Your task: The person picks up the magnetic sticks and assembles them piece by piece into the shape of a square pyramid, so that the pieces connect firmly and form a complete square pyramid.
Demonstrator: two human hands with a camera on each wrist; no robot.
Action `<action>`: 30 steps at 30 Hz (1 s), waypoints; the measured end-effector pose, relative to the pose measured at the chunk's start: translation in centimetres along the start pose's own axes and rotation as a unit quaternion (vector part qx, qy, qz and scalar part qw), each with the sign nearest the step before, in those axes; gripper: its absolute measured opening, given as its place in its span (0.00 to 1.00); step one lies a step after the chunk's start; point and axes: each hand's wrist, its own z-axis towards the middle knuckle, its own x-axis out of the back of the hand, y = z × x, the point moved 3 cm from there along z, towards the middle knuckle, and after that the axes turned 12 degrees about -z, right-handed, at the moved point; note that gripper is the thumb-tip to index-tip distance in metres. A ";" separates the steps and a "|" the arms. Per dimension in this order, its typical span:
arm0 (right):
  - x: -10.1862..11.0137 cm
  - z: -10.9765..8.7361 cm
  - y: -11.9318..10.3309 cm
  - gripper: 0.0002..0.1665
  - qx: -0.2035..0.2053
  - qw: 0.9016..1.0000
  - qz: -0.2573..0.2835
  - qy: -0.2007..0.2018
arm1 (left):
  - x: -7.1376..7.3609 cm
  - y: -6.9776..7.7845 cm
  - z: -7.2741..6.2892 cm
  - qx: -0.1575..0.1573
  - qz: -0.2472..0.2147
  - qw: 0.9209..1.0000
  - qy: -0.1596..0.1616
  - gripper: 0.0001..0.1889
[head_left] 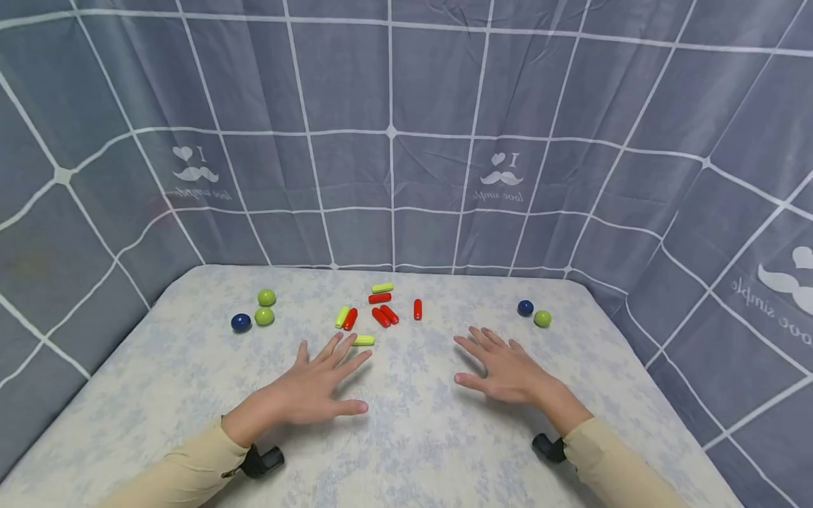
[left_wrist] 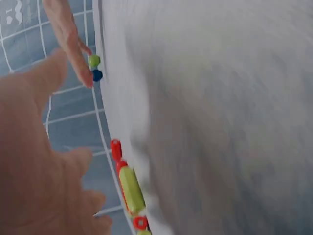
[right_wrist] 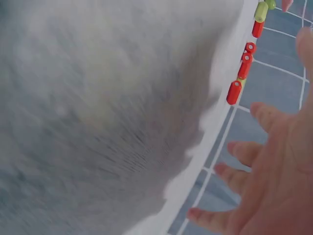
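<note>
My left hand (head_left: pixel 311 388) hovers over the table with fingers spread and nothing in it. Its fingertips overlap a yellow-green stick (head_left: pixel 364 340) in the head view. The right hand (head_left: pixel 508 370), also spread and holding nothing, hangs above the cloth farther right. Beyond and between the hands lie several short red sticks, among them a red stick (head_left: pixel 418 309) standing apart on the right and a red stick (head_left: pixel 350 319) beside a yellow-green stick (head_left: pixel 342 317). Another yellow-green stick (head_left: pixel 382 288) lies at the back behind a red stick (head_left: pixel 380 298).
At the left are a dark blue ball (head_left: pixel 241 322) and two green balls, one a near green ball (head_left: pixel 264 316). A blue ball (head_left: pixel 525 307) and a green ball (head_left: pixel 543 319) sit at the right. A grey checked curtain (head_left: pixel 432 176) surrounds the patterned table (head_left: pixel 419 451).
</note>
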 end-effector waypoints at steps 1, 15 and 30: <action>0.0 0.0 0.0 0.48 0.000 1.000 0.003 0.007 | -0.1 0.1 0.3 -0.007 -0.004 1.000 0.015 0.45; -0.1 0.9 2.2 0.23 -0.043 0.984 0.145 0.093 | 0.2 3.8 7.7 -0.013 -0.082 0.979 0.185 0.21; -1.3 2.5 4.0 0.21 -0.092 0.948 0.289 0.096 | -0.4 4.4 15.2 0.132 -0.158 0.955 0.215 0.20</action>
